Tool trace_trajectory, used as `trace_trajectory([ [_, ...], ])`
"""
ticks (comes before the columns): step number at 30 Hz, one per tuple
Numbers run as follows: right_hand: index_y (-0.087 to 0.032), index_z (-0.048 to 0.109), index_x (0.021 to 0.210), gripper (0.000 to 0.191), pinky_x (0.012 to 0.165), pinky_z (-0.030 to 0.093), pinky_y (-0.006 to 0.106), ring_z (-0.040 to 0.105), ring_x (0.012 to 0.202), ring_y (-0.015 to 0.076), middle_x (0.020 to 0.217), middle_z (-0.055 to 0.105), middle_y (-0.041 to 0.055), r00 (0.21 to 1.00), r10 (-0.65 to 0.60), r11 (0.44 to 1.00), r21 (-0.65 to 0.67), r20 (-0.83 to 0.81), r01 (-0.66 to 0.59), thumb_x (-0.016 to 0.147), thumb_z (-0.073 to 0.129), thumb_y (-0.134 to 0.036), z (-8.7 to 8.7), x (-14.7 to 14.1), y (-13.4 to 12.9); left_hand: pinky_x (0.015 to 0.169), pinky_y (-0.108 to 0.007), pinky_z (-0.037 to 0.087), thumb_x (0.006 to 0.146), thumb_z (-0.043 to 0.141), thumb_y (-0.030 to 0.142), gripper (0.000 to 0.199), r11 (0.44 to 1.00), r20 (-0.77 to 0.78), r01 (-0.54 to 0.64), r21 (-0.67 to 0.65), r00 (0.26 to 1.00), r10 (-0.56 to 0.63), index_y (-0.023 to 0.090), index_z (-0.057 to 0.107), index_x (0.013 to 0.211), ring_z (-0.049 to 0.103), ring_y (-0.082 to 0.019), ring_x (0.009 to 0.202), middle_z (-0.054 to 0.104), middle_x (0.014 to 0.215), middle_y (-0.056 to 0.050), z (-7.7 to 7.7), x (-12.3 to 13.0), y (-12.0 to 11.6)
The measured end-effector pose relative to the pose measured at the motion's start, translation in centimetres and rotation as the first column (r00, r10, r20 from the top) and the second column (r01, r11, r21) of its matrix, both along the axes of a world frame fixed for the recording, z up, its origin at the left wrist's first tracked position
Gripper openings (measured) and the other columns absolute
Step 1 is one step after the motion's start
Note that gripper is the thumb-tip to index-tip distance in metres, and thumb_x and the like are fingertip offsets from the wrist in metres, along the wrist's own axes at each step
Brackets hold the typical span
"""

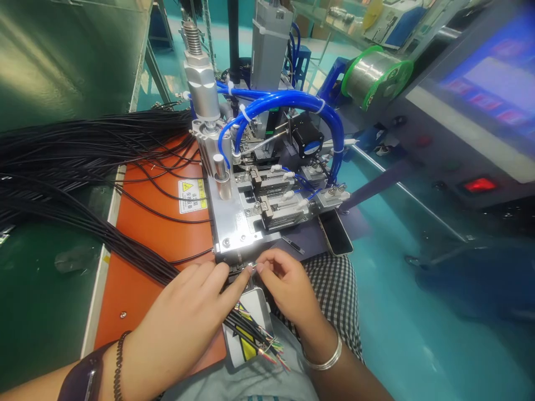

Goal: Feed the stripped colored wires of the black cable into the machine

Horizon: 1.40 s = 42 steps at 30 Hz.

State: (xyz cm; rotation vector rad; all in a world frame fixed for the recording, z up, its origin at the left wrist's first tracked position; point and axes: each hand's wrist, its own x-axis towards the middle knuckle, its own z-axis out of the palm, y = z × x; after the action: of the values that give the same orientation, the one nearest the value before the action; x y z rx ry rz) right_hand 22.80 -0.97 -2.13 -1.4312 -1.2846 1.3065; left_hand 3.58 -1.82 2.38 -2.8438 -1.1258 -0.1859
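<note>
1. Leftmost, a thick sheaf of black multi-core cables (79,136) fanned in from the left edge and ran across an orange bench mat (121,295), converging toward the lower centre of the frame. They looked light and flexible, though springy enough to splay, and the black jackets seemed the best place to take hold.
2. Near the mat's upper right, a yellow-and-white warning label (193,196) was stuck beside the machine.
3. At lower left, the left hand (184,312) reached forward with its fingers extended over the cables at the machine's front edge. Whether it was gripping anything could not be told. A beaded bracelet (118,367) circled the wrist.
4. At lower centre, the stripped ends (267,348) showed fine red, green and yellow cores over a yellow-and-black printed card (246,328). Those cores looked soft and easily bent.
5. Just right of centre, the right hand (290,292) pinched a small silvery piece (251,268) between thumb and forefinger, almost touching the left hand's fingertips. What the piece was could not be told.
6. Farther right, a steel fixture plate (234,223) carried blue pneumatic tubing (288,100), while a smartphone (335,233) lay beside it. A solder-wire spool (376,75) and a control panel (489,83) filled the upper right.
</note>
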Motion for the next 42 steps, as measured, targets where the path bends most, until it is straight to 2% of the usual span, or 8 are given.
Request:
trace_trajectory([
  [13,-0.019,0.061,0.078,0.011,0.066,0.041,0.027,0.051,0.069,0.0144,0.074,0.057,-0.0016,0.999,0.007,0.998,-0.066,-0.048,-0.011,0.084,0.058,-0.027,-0.3,-0.3,0.4,0.067,-0.04,0.054,0.07,0.048,-0.006,0.068,0.999,-0.045,-0.046,-0.017,0.998,0.045,0.017,0.052,0.135,0.053,-0.022,0.074,0.051,0.084,-0.005,0.2,0.5,-0.3],
  [18,-0.02,0.059,0.077,0.007,0.062,0.04,0.026,0.05,0.066,0.0136,0.07,0.053,-0.0033,0.98,0.017,0.99,-0.137,-0.197,-0.045,0.081,0.059,-0.026,-1.1,-0.3,0.8,0.068,-0.04,0.055,0.071,0.048,-0.006,0.067,0.997,-0.028,-0.065,-0.042,0.998,0.064,0.019,0.053,0.133,0.056,-0.022,0.076,0.054,0.084,-0.005,0.5,0.7,0.0],
  [22,-0.021,0.068,0.093,0.014,0.066,0.043,0.027,0.055,0.074,0.0147,0.084,0.06,0.0002,0.995,0.062,0.997,0.052,-0.081,-0.058,0.084,0.057,-0.02,-0.6,0.1,0.7,0.068,-0.041,0.056,0.073,0.048,-0.004,0.055,0.999,-0.004,-0.033,-0.033,0.999,0.033,0.017,0.059,0.124,0.058,-0.023,0.077,0.056,0.087,-0.006,0.5,0.2,0.2],
  [28,-0.022,0.07,0.088,0.017,0.076,0.045,0.028,0.059,0.086,0.0161,0.088,0.063,0.0014,0.988,0.083,0.955,0.272,0.128,-0.115,0.085,0.058,-0.011,0.6,0.5,0.7,0.069,-0.043,0.058,0.074,0.047,-0.004,0.036,0.999,-0.005,-0.001,0.035,1.0,0.001,0.013,0.066,0.101,0.061,-0.024,0.074,0.059,0.081,-0.007,0.7,-0.1,0.3],
  [33,-0.02,0.066,0.076,0.008,0.064,0.039,0.027,0.051,0.07,0.0146,0.072,0.056,-0.0016,0.986,0.045,0.99,0.128,0.161,-0.066,0.082,0.061,-0.019,0.2,0.3,0.8,0.061,-0.039,0.057,0.073,0.048,-0.002,0.027,0.999,-0.049,-0.037,-0.015,0.998,0.037,0.015,0.065,0.084,0.062,-0.024,0.071,0.063,0.081,-0.007,0.9,0.2,-0.2],
  [38,-0.019,0.058,0.074,0.015,0.059,0.038,0.025,0.047,0.063,0.0133,0.067,0.052,-0.0032,0.991,0.026,0.982,-0.185,-0.13,-0.05,0.082,0.06,-0.031,-0.6,-0.2,0.9,0.067,-0.039,0.057,0.071,0.047,0.0,0.038,0.996,-0.091,-0.046,0.076,0.994,0.053,0.007,0.07,0.1,0.065,-0.029,0.09,0.069,0.103,-0.017,1.0,0.0,-1.4],
  [40,-0.019,0.059,0.077,0.016,0.06,0.038,0.026,0.047,0.063,0.0135,0.068,0.051,-0.0033,0.991,0.009,0.984,-0.177,-0.131,-0.032,0.082,0.062,-0.034,-0.7,-0.2,0.8,0.066,-0.039,0.057,0.068,0.045,-0.002,0.045,0.993,-0.108,-0.048,0.111,0.992,0.06,0.004,0.069,0.106,0.066,-0.028,0.084,0.071,0.098,-0.017,1.1,-0.2,-1.8],
  [42,-0.019,0.063,0.085,0.012,0.062,0.04,0.027,0.048,0.065,0.0141,0.071,0.052,-0.0024,1.0,0.012,0.998,-0.059,-0.018,-0.013,0.084,0.063,-0.031,-0.7,0.1,0.5,0.065,-0.038,0.057,0.065,0.045,-0.004,0.049,0.991,-0.106,-0.051,0.124,0.992,0.065,0.003,0.068,0.108,0.065,-0.026,0.078,0.072,0.091,-0.015,1.1,-0.4,-2.0],
])
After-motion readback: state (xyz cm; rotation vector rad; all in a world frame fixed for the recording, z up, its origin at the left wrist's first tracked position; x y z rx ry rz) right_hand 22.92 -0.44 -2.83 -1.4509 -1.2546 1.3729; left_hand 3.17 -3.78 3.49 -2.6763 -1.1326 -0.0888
